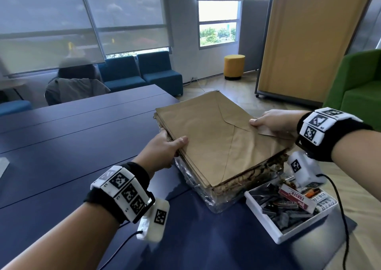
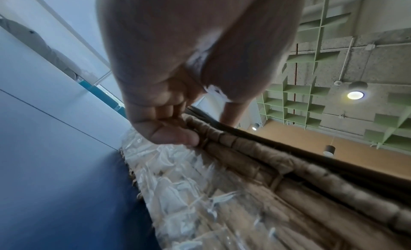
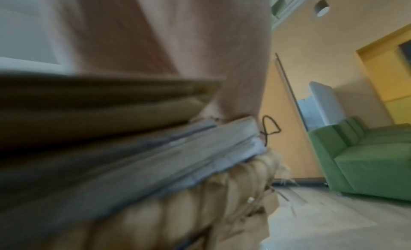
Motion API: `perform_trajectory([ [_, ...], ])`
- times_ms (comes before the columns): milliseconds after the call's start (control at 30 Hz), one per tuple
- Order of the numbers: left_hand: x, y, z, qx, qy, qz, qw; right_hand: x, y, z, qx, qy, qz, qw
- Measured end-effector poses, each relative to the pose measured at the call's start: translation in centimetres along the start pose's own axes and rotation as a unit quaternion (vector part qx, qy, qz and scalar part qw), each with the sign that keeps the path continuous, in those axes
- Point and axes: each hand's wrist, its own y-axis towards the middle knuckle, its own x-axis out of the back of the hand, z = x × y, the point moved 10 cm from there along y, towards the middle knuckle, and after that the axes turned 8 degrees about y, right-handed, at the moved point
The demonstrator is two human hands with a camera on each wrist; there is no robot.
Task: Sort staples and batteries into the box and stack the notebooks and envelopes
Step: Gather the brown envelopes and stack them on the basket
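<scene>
While both hands hold a thick stack of brown envelopes (image 1: 216,138) between them, the stack hangs low over a woven tray wrapped in clear plastic (image 1: 206,195), and whether its underside already touches what lies in the tray cannot be told. The left hand (image 1: 165,148) grips the stack's near-left edge, thumb on top and fingers curled under; the left wrist view shows those fingers (image 2: 169,132) pressed against the tray's woven rim (image 2: 244,148). The right hand (image 1: 272,121) clasps the right edge at the flap, thumb on top. In the right wrist view, though blurred, grey-edged notebooks (image 3: 177,157) lie under the envelopes and on the woven tray, so the envelopes look meant to go straight down onto them. The stack's long axis runs away from the person and slightly leftward, roughly in line with the tray below, so the move probably turns on lowering it flat without twisting. Both hands sit about equally near, one per long side. Just right of the tray stands a white box (image 1: 266,226) holding staples (image 1: 276,208), batteries (image 1: 286,202) and an eraser packet (image 1: 294,197); the stack's near-right corner overhangs close to it, so there is little room that way. To the left, the dark blue table (image 1: 82,138) offers open room. The table's edge lies close on the right, beyond the box.
</scene>
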Motion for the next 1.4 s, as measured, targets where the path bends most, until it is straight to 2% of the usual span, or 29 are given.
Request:
perform_trajectory([
  [100,-0.2,0.3,0.0,-0.006,-0.039,0.004,0.999,0.5,0.4,0.2,-0.01,-0.019,-0.015,1.0],
  [333,0.7,0.9,0.6,-0.013,-0.082,-0.018,0.996,-0.2,0.9,1.0,-0.027,0.023,-0.004,0.999],
  [600,4.9,1.4,3.2,0.021,-0.076,-0.049,0.996,-3.5,2.0,4.8,-0.023,0.071,0.01,0.997],
  [733,7.8,1.3,4.9,0.039,-0.053,-0.077,0.995,-5.7,2.1,8.4,-0.002,0.053,0.016,0.998],
  [867,10.5,0.8,6.6,0.059,-0.031,-0.102,0.993,-8.3,1.9,11.7,0.029,0.04,0.051,0.998],
  [1100,13.9,-0.7,9.3,0.093,-0.03,-0.134,0.986,-11.0,-0.6,16.0,0.07,-0.029,0.039,0.996],
  [1233,14.0,-1.3,9.3,0.096,-0.015,-0.127,0.987,-11.3,-1.7,16.6,0.084,-0.091,0.038,0.992],
  [1400,14.6,-1.7,8.8,0.133,0.098,-0.086,0.982,-10.5,-2.0,15.3,0.082,-0.056,0.058,0.993],
])
